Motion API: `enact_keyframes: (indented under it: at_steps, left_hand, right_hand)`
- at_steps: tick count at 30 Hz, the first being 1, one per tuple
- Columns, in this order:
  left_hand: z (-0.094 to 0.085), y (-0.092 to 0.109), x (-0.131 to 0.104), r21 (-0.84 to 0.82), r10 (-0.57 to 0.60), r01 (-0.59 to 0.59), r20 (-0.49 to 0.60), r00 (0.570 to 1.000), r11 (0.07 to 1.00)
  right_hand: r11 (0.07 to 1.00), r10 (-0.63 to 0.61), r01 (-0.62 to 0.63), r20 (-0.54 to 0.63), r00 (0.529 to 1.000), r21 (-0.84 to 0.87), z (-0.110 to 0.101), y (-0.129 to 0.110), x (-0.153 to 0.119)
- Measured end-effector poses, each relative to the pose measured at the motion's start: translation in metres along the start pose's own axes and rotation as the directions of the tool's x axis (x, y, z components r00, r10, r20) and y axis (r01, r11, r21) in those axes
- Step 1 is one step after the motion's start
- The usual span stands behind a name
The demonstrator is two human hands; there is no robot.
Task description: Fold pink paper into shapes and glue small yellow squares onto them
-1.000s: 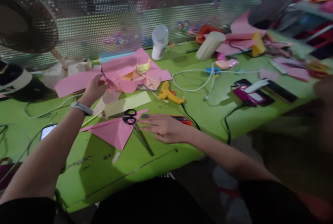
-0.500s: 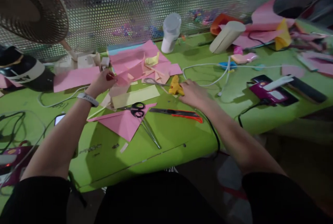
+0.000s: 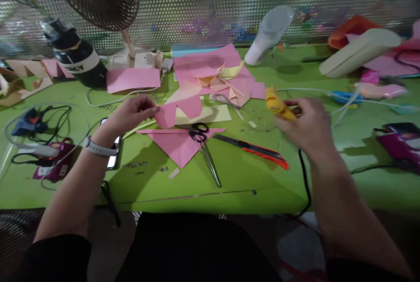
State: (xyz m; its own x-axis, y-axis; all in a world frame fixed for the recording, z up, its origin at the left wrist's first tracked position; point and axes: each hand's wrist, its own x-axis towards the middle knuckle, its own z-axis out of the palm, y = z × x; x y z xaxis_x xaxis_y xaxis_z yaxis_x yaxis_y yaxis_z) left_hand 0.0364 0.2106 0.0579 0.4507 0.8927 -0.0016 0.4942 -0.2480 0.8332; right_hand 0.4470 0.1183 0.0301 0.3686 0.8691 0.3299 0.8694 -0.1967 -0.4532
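While the left hand [image 3: 131, 113] pinches a pink paper piece [image 3: 179, 110], the right hand [image 3: 306, 124] grips a yellow glue gun [image 3: 275, 103]; the black bottle [image 3: 77, 57] lettering is unreadable.

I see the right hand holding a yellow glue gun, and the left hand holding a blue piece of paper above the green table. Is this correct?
Not quite: the piece of paper is pink, not blue. The head view shows the left hand pinching a pink piece of paper above the green table, while the right hand holds the yellow glue gun.
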Motion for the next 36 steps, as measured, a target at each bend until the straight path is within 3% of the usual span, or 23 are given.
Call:
enact_keyframes:
  at_steps: [2, 6, 12, 16, 20, 24, 31, 36]
  left_hand:
    - [0.004, -0.013, -0.015, 0.051, -0.034, 0.034, 0.002, 0.999, 0.998]
    - [0.01, -0.026, -0.036, 0.12, -0.069, 0.08, -0.087, 0.994, 0.99]
    - [0.015, -0.019, -0.056, 0.277, -0.061, 0.088, -0.105, 0.993, 0.957]
    - [0.019, -0.018, -0.061, 0.349, -0.049, 0.075, -0.085, 0.995, 0.934]
    - [0.029, -0.029, -0.06, 0.298, -0.004, 0.029, -0.084, 0.996, 0.954]
    - [0.036, -0.04, -0.06, 0.203, 0.043, -0.015, -0.137, 0.99, 0.979]
    - [0.035, -0.035, -0.066, 0.196, 0.052, -0.018, -0.166, 0.985, 0.98]
    - [0.037, -0.038, -0.065, 0.192, 0.038, -0.007, -0.159, 0.986, 0.981]
  right_hand:
    - [0.968, 0.057, -0.05, -0.024, 0.998, 0.248, -0.003, -0.011, -0.004]
    - [0.744, 0.068, -0.134, 0.125, 0.99, 0.654, -0.002, -0.045, -0.016]
    - [0.552, -0.137, -0.251, 0.383, 0.913, 0.795, 0.005, -0.081, -0.035]
    - [0.458, -0.155, -0.377, 0.49, 0.858, 0.805, 0.014, -0.099, -0.046]
    - [0.439, -0.188, -0.418, 0.536, 0.823, 0.795, 0.024, -0.116, -0.055]
    - [0.495, -0.264, -0.421, 0.593, 0.76, 0.76, 0.035, -0.126, -0.061]
    - [0.538, -0.425, -0.298, 0.558, 0.713, 0.789, 0.053, -0.142, -0.064]
    - [0.562, -0.468, -0.271, 0.571, 0.674, 0.781, 0.058, -0.146, -0.064]
